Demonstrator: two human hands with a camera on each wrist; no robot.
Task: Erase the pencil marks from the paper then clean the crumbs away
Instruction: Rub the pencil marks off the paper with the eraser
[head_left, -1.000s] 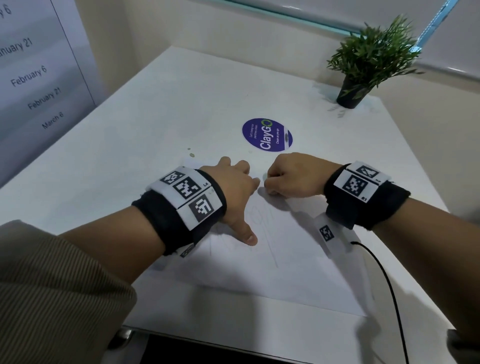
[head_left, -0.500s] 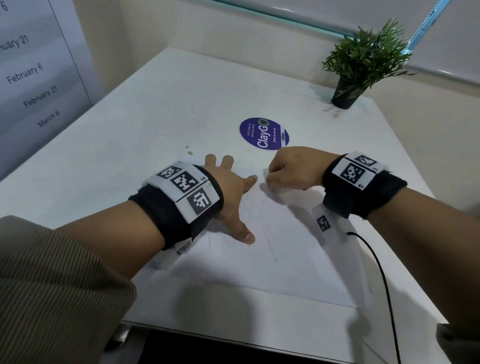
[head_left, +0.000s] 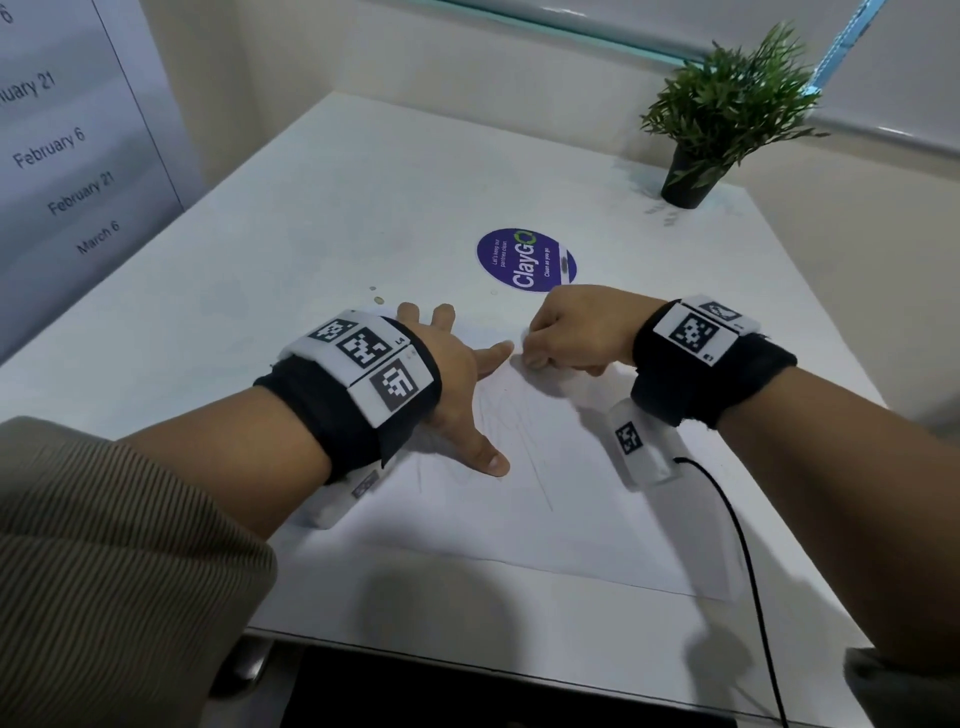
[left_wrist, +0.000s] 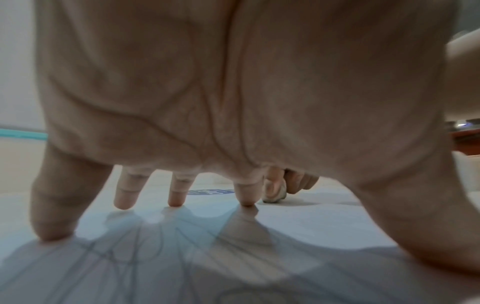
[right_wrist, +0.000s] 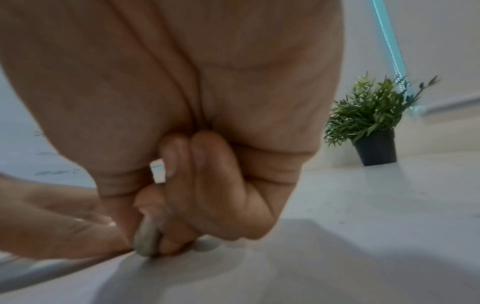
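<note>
Left hand (head_left: 457, 374) splayed flat on paper (head_left: 545, 519); right hand (head_left: 571, 327) clamps what looks like an eraser (right_wrist: 146, 240) near its far edge.

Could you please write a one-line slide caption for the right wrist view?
Right hand grips a worn grey-tipped white eraser, its tip touching the white paper sheet.

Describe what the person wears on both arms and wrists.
Each wrist carries a black fabric band: the left wristband and right wristband bear white tiles printed with black square codes. A white tagged block hangs under the right wrist, with a thin black cable trailing from it. A ribbed olive-brown sleeve covers the left forearm.
</note>
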